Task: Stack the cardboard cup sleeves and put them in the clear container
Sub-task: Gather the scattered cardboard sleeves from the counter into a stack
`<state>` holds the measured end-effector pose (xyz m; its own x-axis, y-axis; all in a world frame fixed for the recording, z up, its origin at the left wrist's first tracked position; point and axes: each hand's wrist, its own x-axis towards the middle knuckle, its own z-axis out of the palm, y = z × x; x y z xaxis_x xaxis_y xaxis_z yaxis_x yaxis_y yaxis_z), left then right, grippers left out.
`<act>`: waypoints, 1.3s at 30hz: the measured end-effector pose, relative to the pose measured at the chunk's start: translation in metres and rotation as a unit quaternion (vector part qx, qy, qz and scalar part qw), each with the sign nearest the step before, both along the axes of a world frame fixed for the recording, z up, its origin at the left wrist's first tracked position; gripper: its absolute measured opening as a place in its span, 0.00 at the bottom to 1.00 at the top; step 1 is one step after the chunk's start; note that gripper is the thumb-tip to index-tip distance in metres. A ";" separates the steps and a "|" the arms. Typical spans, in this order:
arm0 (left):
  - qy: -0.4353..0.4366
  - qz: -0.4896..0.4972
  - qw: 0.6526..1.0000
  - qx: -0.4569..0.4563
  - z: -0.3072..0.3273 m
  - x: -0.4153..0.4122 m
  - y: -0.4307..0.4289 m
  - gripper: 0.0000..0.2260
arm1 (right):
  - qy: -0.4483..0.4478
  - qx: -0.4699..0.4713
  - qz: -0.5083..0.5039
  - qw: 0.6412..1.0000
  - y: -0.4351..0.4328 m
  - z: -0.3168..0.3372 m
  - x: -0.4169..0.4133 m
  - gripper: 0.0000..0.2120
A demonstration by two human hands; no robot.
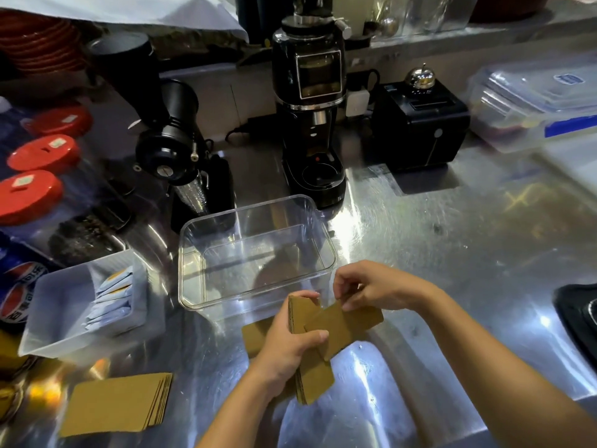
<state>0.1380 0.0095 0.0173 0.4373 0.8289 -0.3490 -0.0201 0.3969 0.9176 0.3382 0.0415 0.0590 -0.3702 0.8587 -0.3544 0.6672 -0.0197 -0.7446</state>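
Note:
My left hand (287,344) grips an upright stack of brown cardboard sleeves (315,381) just in front of the clear container (193,260), which holds nothing. My right hand (371,287) pinches a single sleeve (345,328) by its top edge and holds it against the stack's right face. One more flat sleeve (253,337) lies on the counter behind my left hand, partly hidden. A second pile of sleeves (116,404) rests flat on the steel counter at the near left.
A grey tray (58,305) with blue sachets stands left of the container. Two black coffee grinders (310,101) and a black box (420,124) stand behind it. Red-lidded jars (29,195) line the left edge. Clear lidded boxes (533,105) sit at the far right.

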 end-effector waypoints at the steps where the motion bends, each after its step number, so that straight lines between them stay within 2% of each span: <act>1: -0.012 0.011 1.000 -0.004 0.002 0.000 -0.002 0.24 | 0.005 0.007 -0.008 1.000 0.001 -0.001 -0.003 0.09; 5: -0.076 0.104 0.990 -0.049 0.004 -0.009 -0.004 0.25 | 0.066 0.031 -0.111 0.991 -0.001 -0.011 -0.009 0.10; 8: -0.130 0.146 0.975 -0.107 0.003 -0.014 -0.006 0.25 | 0.094 0.045 -0.150 0.983 -0.003 -0.017 -0.013 0.11; 12: -0.166 0.155 0.962 -0.151 -0.001 -0.012 -0.012 0.25 | 0.123 0.048 -0.188 0.973 -0.006 -0.019 -0.016 0.13; 14: -0.206 0.130 0.951 -0.190 -0.001 -0.015 -0.013 0.25 | 0.166 0.033 -0.209 0.963 -0.009 -0.015 -0.017 0.16; 17: -0.275 0.048 0.929 -0.242 0.004 -0.019 -0.012 0.24 | 0.229 -0.015 -0.171 0.958 -0.013 -0.004 -0.016 0.18; 20: -0.272 -0.001 0.928 -0.254 0.006 -0.020 -0.012 0.24 | 0.237 -0.042 -0.077 0.968 -0.014 0.008 -0.021 0.16; 22: -0.263 -0.018 0.930 -0.258 0.008 -0.020 -0.015 0.25 | 0.246 -0.046 -0.059 0.966 -0.014 0.012 -0.032 0.15; 26: -0.271 -0.026 0.923 -0.271 0.013 -0.022 -0.019 0.22 | 0.208 -0.003 -0.055 0.977 -0.019 0.005 -0.057 0.16; 29: -0.272 0.006 0.934 -0.233 0.012 -0.031 -0.021 0.21 | 0.163 0.058 -0.076 0.982 -0.023 -0.006 -0.074 0.16; 33: -0.291 0.077 0.934 -0.193 0.011 -0.053 -0.022 0.34 | 0.161 0.102 -0.127 0.973 -0.027 -0.019 -0.086 0.12; 35: -0.307 0.107 0.925 -0.198 0.012 -0.065 -0.023 0.36 | 0.144 0.107 -0.130 0.975 -0.028 -0.029 -0.089 0.08; 37: -0.323 0.129 0.915 -0.203 0.013 -0.077 -0.026 0.32 | 0.101 0.104 -0.111 0.983 -0.029 -0.040 -0.092 0.08; 39: -0.339 0.152 0.903 -0.217 0.016 -0.086 -0.029 0.23 | 0.053 0.092 -0.079 0.991 -0.028 -0.049 -0.097 0.11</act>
<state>0.0516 -0.0193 0.0330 0.4483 0.7955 -0.4077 -0.6867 0.5985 0.4126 0.2412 0.0133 0.0101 -0.2529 0.9554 -0.1525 0.5849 0.0254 -0.8107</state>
